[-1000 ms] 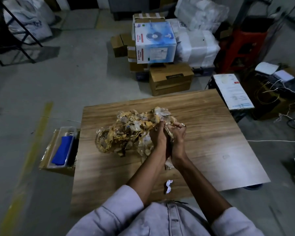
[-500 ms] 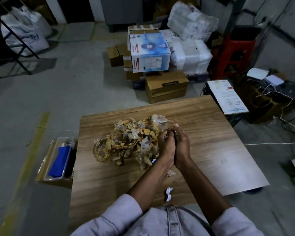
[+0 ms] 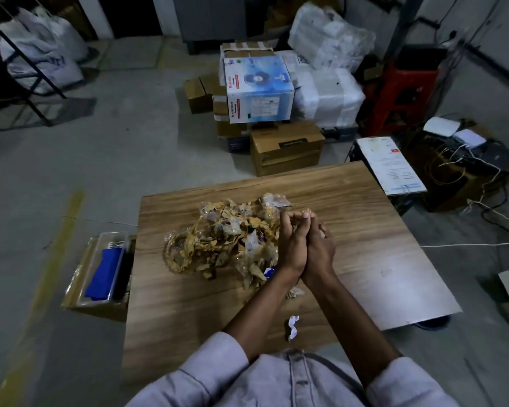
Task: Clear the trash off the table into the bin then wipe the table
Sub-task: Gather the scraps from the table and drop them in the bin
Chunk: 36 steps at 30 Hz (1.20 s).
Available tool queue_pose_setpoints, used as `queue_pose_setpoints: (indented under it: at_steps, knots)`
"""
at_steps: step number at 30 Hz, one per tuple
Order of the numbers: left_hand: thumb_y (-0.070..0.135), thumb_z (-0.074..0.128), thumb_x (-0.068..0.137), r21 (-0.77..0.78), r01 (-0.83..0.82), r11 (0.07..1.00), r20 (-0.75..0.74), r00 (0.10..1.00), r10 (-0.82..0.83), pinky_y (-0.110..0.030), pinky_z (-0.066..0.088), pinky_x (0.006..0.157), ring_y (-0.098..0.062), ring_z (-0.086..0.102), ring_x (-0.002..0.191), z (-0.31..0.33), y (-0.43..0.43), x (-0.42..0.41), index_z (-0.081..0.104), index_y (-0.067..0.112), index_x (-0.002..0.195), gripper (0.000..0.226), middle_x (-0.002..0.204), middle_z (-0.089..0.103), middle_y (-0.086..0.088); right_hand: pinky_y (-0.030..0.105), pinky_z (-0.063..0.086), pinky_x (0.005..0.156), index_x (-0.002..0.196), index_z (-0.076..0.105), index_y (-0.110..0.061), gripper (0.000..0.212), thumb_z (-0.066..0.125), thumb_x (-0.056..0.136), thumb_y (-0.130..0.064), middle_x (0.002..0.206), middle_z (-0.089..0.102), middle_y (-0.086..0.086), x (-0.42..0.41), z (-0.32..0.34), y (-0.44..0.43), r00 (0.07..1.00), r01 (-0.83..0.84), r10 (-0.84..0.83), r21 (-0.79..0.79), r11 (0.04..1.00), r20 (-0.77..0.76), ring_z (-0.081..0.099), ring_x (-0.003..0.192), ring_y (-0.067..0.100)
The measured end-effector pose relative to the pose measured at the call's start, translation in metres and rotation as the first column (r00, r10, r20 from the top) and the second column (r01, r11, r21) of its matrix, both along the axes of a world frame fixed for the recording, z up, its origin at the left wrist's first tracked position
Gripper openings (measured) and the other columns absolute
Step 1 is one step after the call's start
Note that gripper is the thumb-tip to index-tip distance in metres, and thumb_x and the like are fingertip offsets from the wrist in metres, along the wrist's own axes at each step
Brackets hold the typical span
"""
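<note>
A tangled pile of tan tape strips and clear plastic wrap (image 3: 227,239) lies on the middle of the wooden table (image 3: 365,230). My left hand (image 3: 291,248) and my right hand (image 3: 321,251) are pressed palm to palm at the pile's right edge, with the left hand touching it. Whether scraps sit between the palms is hidden. A small blue wrapper (image 3: 269,271) and a tan scrap (image 3: 294,292) lie by my left wrist. A crumpled white paper bit (image 3: 293,326) rests near the table's front edge.
An open cardboard box (image 3: 80,301) holding a clear tray with a blue item (image 3: 105,273) stands on the floor against the table's left side. Stacked cartons (image 3: 285,145) sit beyond the far edge. A printed sheet (image 3: 391,165), cables (image 3: 482,207) and a red stool (image 3: 400,95) are at the right.
My fingers were digging into the pile's right side a second ago. Both hands have since closed flat against each other beside it. The view has tilted up slightly.
</note>
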<state>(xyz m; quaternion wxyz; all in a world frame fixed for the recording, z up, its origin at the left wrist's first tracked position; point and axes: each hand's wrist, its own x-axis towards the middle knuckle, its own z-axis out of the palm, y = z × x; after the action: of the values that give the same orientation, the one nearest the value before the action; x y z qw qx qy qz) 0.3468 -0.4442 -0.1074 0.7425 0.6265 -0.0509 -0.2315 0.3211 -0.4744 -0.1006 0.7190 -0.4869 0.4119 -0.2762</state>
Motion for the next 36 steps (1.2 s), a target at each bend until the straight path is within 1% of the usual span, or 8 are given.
queue_pose_setpoints:
  at_steps: [4, 8, 13, 17, 25, 27, 31, 36]
  knots:
    - [0.029, 0.062, 0.1, -0.178, -0.026, 0.984, -0.103, 0.995, 0.008, -0.025, 0.057, 0.071, -0.012, 0.069, 0.09, 0.005, 0.013, -0.006, 0.047, 0.015, 0.126, 0.033, 0.109, 0.068, -0.002, 0.039, 0.06, 0.074, 0.107, 0.07, 0.001, 0.026, 0.062, 0.102, -0.023, 0.093, 0.076, 0.017, -0.003, 0.001, 0.002, 1.0, 0.012, -0.012, 0.007, 1.0, 0.011, 0.075, 0.087, 0.033]
    - [0.073, 0.063, 0.082, -0.277, -0.144, 0.95, -0.38, 0.925, 0.029, -0.049, 0.057, 0.091, -0.025, 0.062, 0.121, -0.005, 0.031, 0.001, 0.055, 0.041, 0.134, 0.062, 0.14, 0.06, -0.001, 0.028, 0.057, 0.056, 0.112, 0.066, -0.004, 0.025, 0.066, 0.099, -0.024, 0.087, 0.073, 0.009, -0.01, 0.012, -0.003, 0.996, 0.05, -0.058, 0.124, 0.991, 0.066, 0.072, 0.069, 0.017]
    - [0.069, 0.086, 0.056, -0.183, -0.414, 0.892, -0.588, 0.773, 0.239, -0.058, 0.056, 0.088, -0.039, 0.068, 0.108, -0.016, 0.048, 0.03, 0.054, 0.037, 0.135, 0.091, 0.128, 0.064, -0.021, 0.028, 0.054, 0.052, 0.121, 0.062, 0.005, 0.04, 0.069, 0.096, -0.025, 0.098, 0.07, 0.019, -0.041, 0.016, -0.019, 0.988, -0.118, 0.097, 0.183, 0.976, 0.123, 0.07, 0.07, 0.023]
    - [0.037, 0.067, 0.094, -0.144, -0.263, 0.954, -0.523, 0.839, 0.152, -0.046, 0.055, 0.099, -0.026, 0.073, 0.095, 0.003, 0.052, 0.023, 0.07, 0.017, 0.108, 0.025, 0.106, 0.076, -0.011, 0.032, 0.058, 0.065, 0.116, 0.068, 0.005, 0.048, 0.072, 0.087, -0.033, 0.102, 0.074, 0.02, -0.065, 0.014, -0.022, 0.962, -0.263, 0.251, 0.114, 0.958, 0.111, 0.072, 0.081, 0.027]
    - [0.06, 0.06, 0.092, -0.104, 0.193, 0.976, -0.323, 0.921, -0.217, -0.046, 0.057, 0.09, -0.017, 0.072, 0.103, 0.017, 0.011, -0.049, 0.074, 0.03, 0.109, 0.037, 0.107, 0.076, 0.006, 0.027, 0.052, 0.055, 0.102, 0.075, -0.013, 0.021, 0.062, 0.1, -0.029, 0.095, 0.076, 0.012, -0.071, 0.012, -0.012, 0.995, -0.05, 0.04, -0.114, 0.992, -0.093, 0.072, 0.085, 0.028]
    - [0.051, 0.059, 0.096, -0.177, 0.231, 0.957, -0.331, 0.902, -0.278, -0.039, 0.056, 0.088, -0.004, 0.071, 0.096, 0.022, 0.004, -0.055, 0.073, 0.032, 0.105, 0.026, 0.102, 0.076, 0.013, 0.028, 0.051, 0.069, 0.094, 0.075, -0.014, 0.02, 0.06, 0.101, -0.025, 0.098, 0.071, 0.012, -0.072, 0.009, -0.015, 0.996, 0.039, -0.053, -0.189, 0.981, -0.072, 0.068, 0.088, 0.016]
    - [0.035, 0.061, 0.1, -0.223, 0.261, 0.939, -0.27, 0.909, -0.317, -0.031, 0.054, 0.088, -0.01, 0.069, 0.097, 0.029, -0.011, -0.067, 0.068, 0.016, 0.11, 0.023, 0.106, 0.072, 0.001, 0.001, 0.036, 0.068, 0.107, 0.068, -0.009, 0.022, 0.047, 0.107, -0.015, 0.11, 0.058, 0.02, -0.075, 0.013, -0.026, 0.987, 0.133, -0.154, -0.301, 0.944, -0.047, 0.049, 0.084, -0.017]
    - [0.02, 0.068, 0.095, -0.179, 0.034, 0.983, -0.425, 0.899, -0.108, -0.032, 0.061, 0.071, -0.025, 0.076, 0.085, 0.028, -0.043, -0.085, 0.07, -0.003, 0.111, 0.028, 0.098, 0.077, -0.013, 0.036, 0.053, 0.09, 0.094, 0.071, -0.02, 0.027, 0.05, 0.103, -0.035, 0.111, 0.065, 0.022, -0.081, 0.015, -0.055, 0.958, 0.281, -0.267, -0.158, 0.947, 0.101, 0.064, 0.1, 0.023]
